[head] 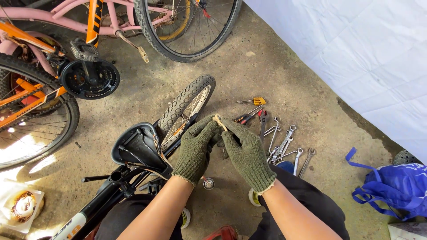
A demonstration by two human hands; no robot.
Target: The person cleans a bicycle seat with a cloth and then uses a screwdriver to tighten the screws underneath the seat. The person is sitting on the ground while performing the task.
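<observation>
Small tan piece (218, 120) pinched at the fingertips where both gloved hands meet; too small to tell what it is. Left hand (195, 149) closed on it from the left, right hand (244, 153) from the right, both in dark green knit gloves, fingers touching. Just beyond the grip: small wheel (187, 106) of a bike lying on the concrete. Left of the grip and below: its black saddle (138, 149), underside up. Right of the grip: spanners (284, 144) scattered on the floor, screwdrivers (249, 115) just past them. Below the wrists: small round metal part (208, 183) on the floor. Far right: blue bag (396, 186). Far left and beyond: orange bike (40, 98), pink bike (111, 13).
</observation>
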